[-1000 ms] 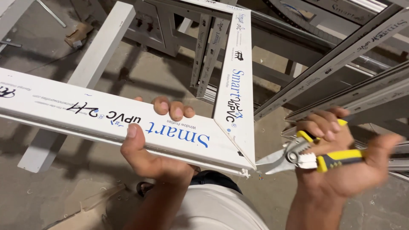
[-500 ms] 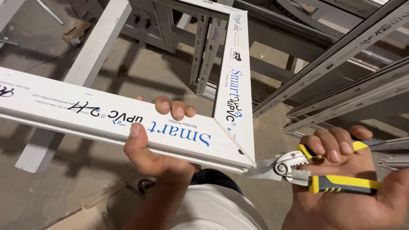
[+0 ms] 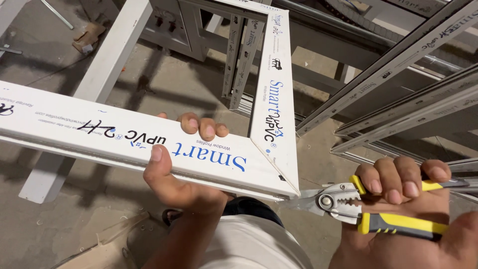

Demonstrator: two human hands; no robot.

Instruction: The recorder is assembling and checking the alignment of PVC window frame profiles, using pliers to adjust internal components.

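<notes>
The right hand (image 3: 413, 209) is gripping yellow-handled snips (image 3: 348, 201), fingers wrapped around both handles, the blades touching the welded corner of the white window frame (image 3: 269, 149). The left hand (image 3: 184, 164) is clamping the frame's near rail, thumb on top and fingers curled over its far edge, steadying that corner. Beyond, grey metal profiles (image 3: 398, 79) are leaning above the concrete floor (image 3: 164, 84).
</notes>
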